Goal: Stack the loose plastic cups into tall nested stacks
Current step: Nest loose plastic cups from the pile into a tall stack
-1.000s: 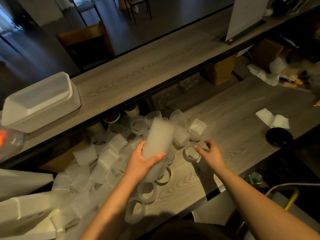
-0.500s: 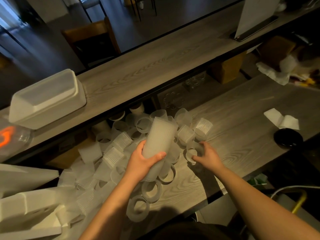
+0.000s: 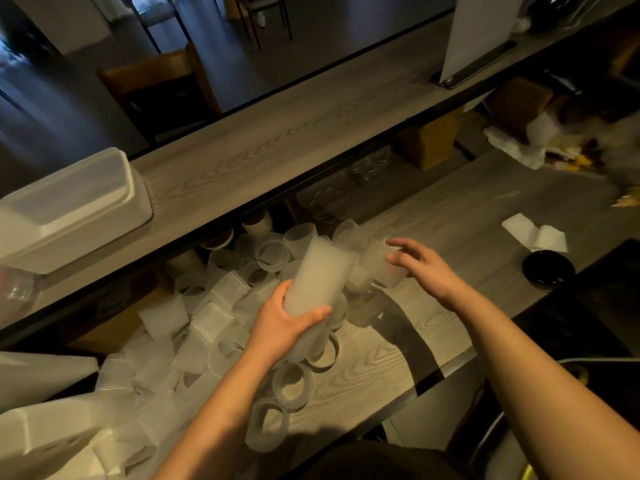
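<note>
Frosted plastic makes up the tall nested stack (image 3: 317, 277), which is gripped low down by the left hand (image 3: 282, 323), fingers and thumb curled round it, and held tilted above the heap of loose cups (image 3: 214, 306) on the wooden surface (image 3: 460, 299). Compared with half a second ago, the right hand (image 3: 420, 265) has been raised off the surface and a single cup (image 3: 382, 268) has been lifted with it; that cup is now held by the curled fingers just beside the upper part of the stack, where before the hand was low among the cups by the stack's base. The stack itself is kept in much the same place. Loose cups are spread to the left and behind the stack, some on their sides with open mouths showing, and several lie under the left forearm. A white foam box (image 3: 69, 209) is set on the raised shelf (image 3: 277, 147) behind. Folded white paper (image 3: 535, 233) and a dark round object (image 3: 547, 270) are seen well to the right
</note>
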`<state>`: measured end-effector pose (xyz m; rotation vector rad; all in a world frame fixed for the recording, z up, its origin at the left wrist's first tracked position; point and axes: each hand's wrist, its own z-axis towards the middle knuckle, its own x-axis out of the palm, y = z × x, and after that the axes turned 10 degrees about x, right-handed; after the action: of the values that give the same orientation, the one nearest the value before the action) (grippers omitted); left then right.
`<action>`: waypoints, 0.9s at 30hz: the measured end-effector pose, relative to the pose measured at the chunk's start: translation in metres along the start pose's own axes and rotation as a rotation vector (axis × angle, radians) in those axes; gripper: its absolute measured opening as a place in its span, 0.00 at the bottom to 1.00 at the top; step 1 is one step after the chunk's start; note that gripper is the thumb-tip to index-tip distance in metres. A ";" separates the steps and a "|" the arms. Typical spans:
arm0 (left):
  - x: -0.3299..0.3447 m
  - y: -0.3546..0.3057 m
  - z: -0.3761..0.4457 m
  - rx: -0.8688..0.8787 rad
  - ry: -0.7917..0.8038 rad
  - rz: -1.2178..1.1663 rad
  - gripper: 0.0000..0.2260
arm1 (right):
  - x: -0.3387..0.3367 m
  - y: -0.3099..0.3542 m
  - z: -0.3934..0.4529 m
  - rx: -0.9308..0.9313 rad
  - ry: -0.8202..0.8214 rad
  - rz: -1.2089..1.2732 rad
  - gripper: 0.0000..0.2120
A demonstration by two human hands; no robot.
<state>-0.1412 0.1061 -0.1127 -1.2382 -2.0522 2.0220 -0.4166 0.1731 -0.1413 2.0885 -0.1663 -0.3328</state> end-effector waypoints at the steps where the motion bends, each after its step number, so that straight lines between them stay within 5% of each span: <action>1: 0.000 0.000 0.000 0.006 0.007 0.025 0.33 | 0.000 0.007 -0.003 -0.031 -0.015 0.005 0.21; 10: -0.008 -0.004 -0.005 0.050 -0.010 0.116 0.32 | 0.014 0.038 -0.010 -0.187 -0.104 0.094 0.18; 17: -0.007 0.003 -0.005 0.070 0.034 0.183 0.37 | 0.038 0.051 -0.010 -0.213 0.040 -0.041 0.21; 27: -0.007 0.002 0.005 0.046 -0.026 0.116 0.36 | 0.068 0.036 -0.004 -0.106 0.149 -0.027 0.38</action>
<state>-0.1376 0.0982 -0.1112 -1.3607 -1.9756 2.1321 -0.3502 0.1408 -0.1201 2.0030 -0.0311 -0.1967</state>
